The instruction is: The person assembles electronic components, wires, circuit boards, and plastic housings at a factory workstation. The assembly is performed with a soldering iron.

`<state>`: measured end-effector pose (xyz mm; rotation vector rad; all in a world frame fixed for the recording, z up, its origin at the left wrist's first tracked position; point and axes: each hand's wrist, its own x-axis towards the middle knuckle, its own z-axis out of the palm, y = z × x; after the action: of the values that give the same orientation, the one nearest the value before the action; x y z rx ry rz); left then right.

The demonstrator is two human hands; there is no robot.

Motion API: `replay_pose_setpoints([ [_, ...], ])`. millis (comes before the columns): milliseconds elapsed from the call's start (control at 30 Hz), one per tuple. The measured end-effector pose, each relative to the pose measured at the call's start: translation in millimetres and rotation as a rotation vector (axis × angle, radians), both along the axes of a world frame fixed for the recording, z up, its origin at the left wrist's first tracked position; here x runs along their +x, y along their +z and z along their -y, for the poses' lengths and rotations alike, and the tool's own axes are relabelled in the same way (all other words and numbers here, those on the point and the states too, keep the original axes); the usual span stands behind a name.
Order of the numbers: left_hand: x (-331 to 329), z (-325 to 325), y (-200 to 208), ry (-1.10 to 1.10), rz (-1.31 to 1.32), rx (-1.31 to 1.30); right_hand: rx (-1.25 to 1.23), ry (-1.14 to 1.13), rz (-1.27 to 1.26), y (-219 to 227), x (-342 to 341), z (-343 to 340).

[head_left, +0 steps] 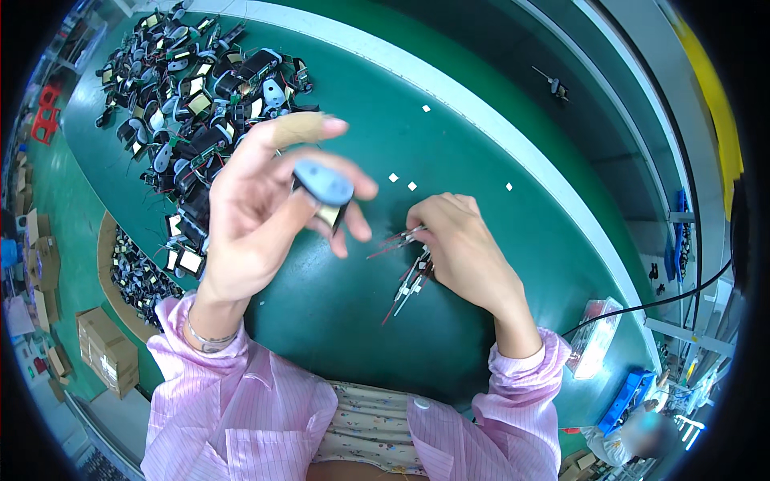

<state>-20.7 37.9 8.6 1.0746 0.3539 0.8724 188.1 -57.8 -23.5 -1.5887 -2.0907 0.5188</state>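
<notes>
My left hand (pixel 255 215) is raised above the green table and closed around a small plastic device (pixel 325 183). The device has a blue-grey oval face, a black body and a pale yellow pad; its outline is slightly blurred. To the right, my right hand (pixel 472 250) is low at the tabletop, fingertips pressed together on a thin wire lead (pixel 395 240) with red and dark strands. A small bunch of similar wire leads (pixel 411 286) with white connectors lies below those fingers, partly hidden by them.
A large heap of similar devices (pixel 192 104) covers the table's far left. Small white squares (pixel 393 178) are scattered mid-table. A clear plastic box (pixel 595 341) stands at the right edge, near a black cable (pixel 634 309). A cardboard box (pixel 108 353) sits at left; another person (pixel 634 437) is lower right.
</notes>
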Motion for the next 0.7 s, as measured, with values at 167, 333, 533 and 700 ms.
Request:
replay_pose_setpoints([
  [167,16,-4,-17,-0.074,-0.280,0.097,0.243,0.017,-0.244,35,-3,11],
  [333,23,18,-19,-0.386,-0.356,0.105,0.355,-0.102,-0.229,43,-7,25],
  [533,21,21,-15,-0.311,-0.412,0.392,0.349,-0.125,-0.098,49,-12,32],
  [700,15,21,-13,-0.328,-0.319,0.363,0.405,-0.057,0.002,56,-13,36],
])
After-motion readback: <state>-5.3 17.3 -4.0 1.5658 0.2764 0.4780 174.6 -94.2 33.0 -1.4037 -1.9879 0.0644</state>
